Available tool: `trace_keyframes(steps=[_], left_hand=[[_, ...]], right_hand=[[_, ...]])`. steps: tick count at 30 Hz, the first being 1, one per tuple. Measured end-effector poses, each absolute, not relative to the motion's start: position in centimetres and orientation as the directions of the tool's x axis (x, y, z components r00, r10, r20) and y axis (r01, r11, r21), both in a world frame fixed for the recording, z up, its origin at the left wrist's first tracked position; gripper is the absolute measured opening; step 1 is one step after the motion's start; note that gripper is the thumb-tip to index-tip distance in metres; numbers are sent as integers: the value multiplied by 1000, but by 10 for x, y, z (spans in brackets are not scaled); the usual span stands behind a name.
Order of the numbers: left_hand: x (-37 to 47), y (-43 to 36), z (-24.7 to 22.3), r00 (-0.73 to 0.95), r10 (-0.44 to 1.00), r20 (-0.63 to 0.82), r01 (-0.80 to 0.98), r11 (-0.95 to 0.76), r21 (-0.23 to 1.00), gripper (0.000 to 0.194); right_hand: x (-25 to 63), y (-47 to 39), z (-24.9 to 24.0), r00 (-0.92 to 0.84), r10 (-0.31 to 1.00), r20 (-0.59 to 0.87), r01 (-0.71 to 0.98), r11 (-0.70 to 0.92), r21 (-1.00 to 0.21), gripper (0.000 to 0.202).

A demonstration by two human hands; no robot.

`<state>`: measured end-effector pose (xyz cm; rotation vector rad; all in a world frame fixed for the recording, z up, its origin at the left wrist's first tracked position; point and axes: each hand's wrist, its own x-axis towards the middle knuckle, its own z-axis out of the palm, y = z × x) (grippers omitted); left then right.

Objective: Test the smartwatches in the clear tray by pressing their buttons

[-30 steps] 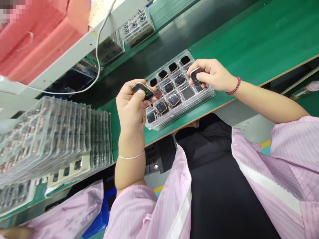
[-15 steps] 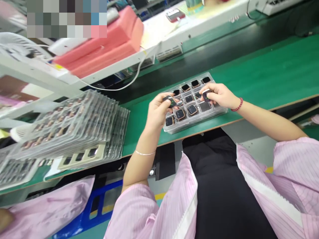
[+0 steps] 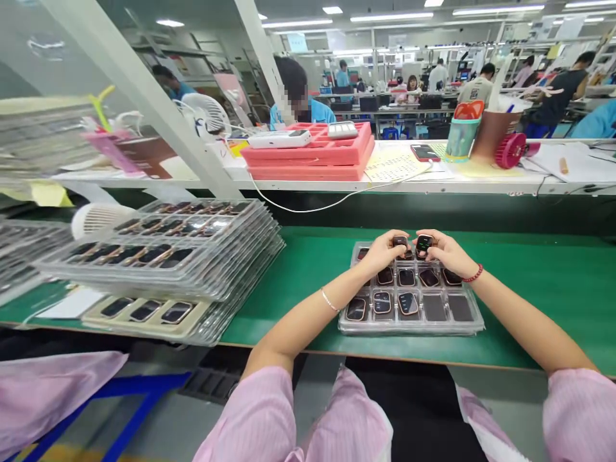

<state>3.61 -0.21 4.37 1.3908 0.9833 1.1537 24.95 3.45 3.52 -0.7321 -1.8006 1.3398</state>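
Observation:
My left hand (image 3: 384, 253) is closed on a smartwatch body (image 3: 400, 242) without a strap, gripped between thumb and fingers. My right hand (image 3: 448, 253) pinches another strapless smartwatch body (image 3: 424, 244), its lit screen facing me. Both hands are side by side over the back row of a clear plastic tray (image 3: 409, 328) on the bench. Square watch bodies with dark screens and gold-coloured edges lie in its compartments, such as one watch (image 3: 408, 303) in the front row. The two front compartments at the right show only dark bottoms. My hands partly cover the back row.
On the left stands a tall stack of clear trays (image 3: 240, 269) full of watches, above a beige tray (image 3: 99, 316). A shelf behind holds red foam trays (image 3: 308, 172), a phone (image 3: 425, 153) and a cup (image 3: 462, 138). A white cable (image 3: 308, 210) droops from the shelf. Several people work beyond.
The view has levelled and lifted, so the tray appears lower and straighter. My hands have come closer together over its back row, a watch still in each.

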Motion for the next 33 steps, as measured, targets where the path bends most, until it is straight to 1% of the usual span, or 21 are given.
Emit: trace_keyframes(steps=[2,6,8,14,19,25,27,30,33], left_hand=[[34,2,40,204,971,120,-10,-121,993,35],[28,4,31,227,967,116,-26,-113,993,47],[27,5,28,231,966,120,-16,-119,993,49],[24,1,24,257,957,132,14,-140,990,38],[23,-3,24,254,951,177,83,-204,975,56],[23,-5,24,240,955,175,93,-202,975,44],[22,-6,24,233,959,161,100,-189,977,50],[21,-7,23,235,965,119,127,-152,980,60],[21,-8,24,227,967,116,112,-144,983,57]], right_hand=[[246,44,35,-555,801,226,17,283,-959,45],[240,50,31,-580,783,225,30,297,-954,47],[238,48,29,-588,777,223,36,300,-953,48],[241,41,25,-616,755,223,77,340,-937,38],[241,37,26,-617,753,230,72,345,-936,45],[240,33,27,-623,747,232,78,355,-932,36],[240,33,26,-625,747,225,83,350,-933,36],[240,34,25,-627,747,222,78,343,-936,42],[242,34,24,-627,747,220,89,350,-933,42]])
